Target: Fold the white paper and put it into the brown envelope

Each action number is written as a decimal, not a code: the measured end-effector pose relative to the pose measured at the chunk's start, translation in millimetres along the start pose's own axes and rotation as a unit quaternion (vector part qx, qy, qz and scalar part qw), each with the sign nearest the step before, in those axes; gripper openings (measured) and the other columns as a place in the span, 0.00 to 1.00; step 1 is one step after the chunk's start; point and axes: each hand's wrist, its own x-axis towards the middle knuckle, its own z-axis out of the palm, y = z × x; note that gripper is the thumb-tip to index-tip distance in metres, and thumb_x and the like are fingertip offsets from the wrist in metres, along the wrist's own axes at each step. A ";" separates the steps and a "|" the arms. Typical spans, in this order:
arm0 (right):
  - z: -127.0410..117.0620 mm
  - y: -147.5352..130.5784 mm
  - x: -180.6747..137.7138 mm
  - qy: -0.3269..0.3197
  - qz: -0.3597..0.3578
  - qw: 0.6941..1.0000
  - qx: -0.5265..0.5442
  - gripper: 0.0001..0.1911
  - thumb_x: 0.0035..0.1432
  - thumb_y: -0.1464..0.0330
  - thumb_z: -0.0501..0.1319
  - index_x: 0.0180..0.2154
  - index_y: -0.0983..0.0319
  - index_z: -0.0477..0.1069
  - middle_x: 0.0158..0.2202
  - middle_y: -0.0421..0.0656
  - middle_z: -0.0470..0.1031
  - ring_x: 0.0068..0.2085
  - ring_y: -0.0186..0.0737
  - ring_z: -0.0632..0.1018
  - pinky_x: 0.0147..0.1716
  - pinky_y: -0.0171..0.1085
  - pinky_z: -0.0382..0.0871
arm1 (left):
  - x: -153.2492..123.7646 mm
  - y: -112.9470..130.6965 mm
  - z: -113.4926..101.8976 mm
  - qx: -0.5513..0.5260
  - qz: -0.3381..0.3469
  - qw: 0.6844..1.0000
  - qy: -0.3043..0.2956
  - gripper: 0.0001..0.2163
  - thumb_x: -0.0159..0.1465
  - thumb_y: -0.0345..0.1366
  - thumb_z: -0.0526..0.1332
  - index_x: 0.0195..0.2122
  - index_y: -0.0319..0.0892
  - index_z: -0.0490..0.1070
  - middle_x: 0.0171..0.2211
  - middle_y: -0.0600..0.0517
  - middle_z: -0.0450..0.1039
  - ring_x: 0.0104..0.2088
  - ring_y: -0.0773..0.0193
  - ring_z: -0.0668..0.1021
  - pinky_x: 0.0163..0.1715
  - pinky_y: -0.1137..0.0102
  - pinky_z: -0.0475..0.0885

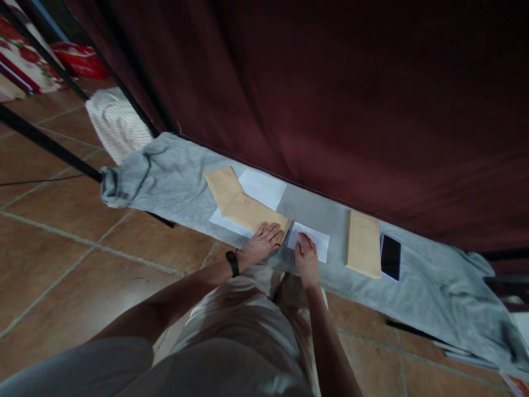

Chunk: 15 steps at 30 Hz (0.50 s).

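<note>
My left hand (263,242), with a black band on the wrist, lies flat with its fingers stretched over the right end of a brown envelope (250,212). A second brown envelope (225,186) overlaps it at an angle on the left. My right hand (307,262) rests on a small white paper (321,243), fingers bent and thumb close to them; its fingertips press on the paper. White sheets lie partly under the envelopes, one white sheet (264,187) behind them and another white sheet (231,223) in front.
A stack of brown envelopes (363,243) and a dark-screened phone (390,257) lie to the right on the grey cloth (182,165) covering a narrow bench. A dark red curtain (330,110) hangs right behind it. Black metal bars (49,143) and a striped cloth (118,121) are at the left.
</note>
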 end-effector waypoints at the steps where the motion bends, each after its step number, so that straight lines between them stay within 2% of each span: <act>1: 3.1 -7.8 3.7 -0.026 0.013 0.999 0.022 0.22 0.70 0.66 0.50 0.59 0.63 0.72 0.57 0.52 0.77 0.56 0.46 0.77 0.57 0.44 0.70 | -0.4 0.8 1.5 0.000 0.000 1.000 0.004 0.23 0.74 0.41 0.53 0.68 0.41 0.63 0.70 0.41 0.61 0.71 0.53 0.62 0.71 0.52 0.52; 4: 11.8 -27.9 14.8 -0.093 0.057 0.994 0.032 0.19 0.70 0.66 0.50 0.54 0.62 0.75 0.48 0.50 0.82 0.46 0.44 0.82 0.47 0.38 0.73 | -0.6 1.6 5.0 -0.002 -0.001 1.000 0.010 0.23 0.73 0.39 0.54 0.68 0.41 0.63 0.69 0.41 0.62 0.70 0.53 0.63 0.71 0.52 0.53; 6: 16.4 -37.6 21.7 -0.114 0.069 0.991 0.004 0.18 0.70 0.67 0.51 0.52 0.61 0.77 0.46 0.49 0.83 0.44 0.43 0.82 0.46 0.36 0.71 | -0.8 1.8 6.0 -0.006 -0.005 1.000 0.010 0.23 0.74 0.39 0.53 0.68 0.39 0.63 0.69 0.40 0.63 0.70 0.53 0.64 0.71 0.53 0.53; 10: 22.6 -47.1 31.5 -0.129 0.084 0.987 -0.042 0.15 0.69 0.67 0.53 0.49 0.60 0.77 0.43 0.50 0.82 0.44 0.44 0.81 0.45 0.37 0.70 | -2.5 2.8 5.3 -0.027 -0.011 1.000 0.006 0.22 0.75 0.38 0.51 0.68 0.37 0.63 0.69 0.40 0.62 0.69 0.53 0.66 0.71 0.54 0.54; 15: 29.4 -42.7 32.8 -0.116 0.089 0.989 -0.004 0.15 0.68 0.68 0.52 0.47 0.60 0.76 0.44 0.50 0.81 0.44 0.45 0.81 0.46 0.39 0.70 | -5.1 3.8 6.0 -0.080 -0.017 0.997 0.013 0.22 0.74 0.36 0.51 0.67 0.38 0.63 0.69 0.39 0.62 0.70 0.53 0.64 0.71 0.53 0.55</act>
